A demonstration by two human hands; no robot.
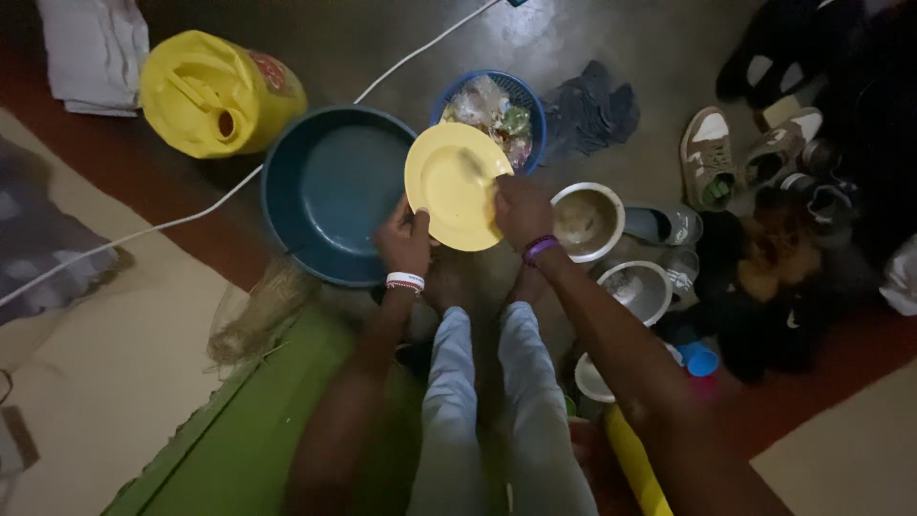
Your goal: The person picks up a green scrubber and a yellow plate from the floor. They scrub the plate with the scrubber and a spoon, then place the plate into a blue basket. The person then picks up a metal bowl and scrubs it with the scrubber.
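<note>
Over basin (330,191): plate (454,196), yellow, tilted, above the rim.
Left hand (406,241): pinches plate's lower edge.
Right hand (521,212): fingers closed, pressed on plate face.
Risk: wet plate likely slips into basin; bowls (587,222) close by right elbow.

We see a dark floor (611,38) carrying a yellow jerrycan (218,94), a blue basin (330,191), a blue basket (521,96), a grey cloth (589,110), metal bowls (587,222), shoes (707,158) and a white cable (191,212).
</note>
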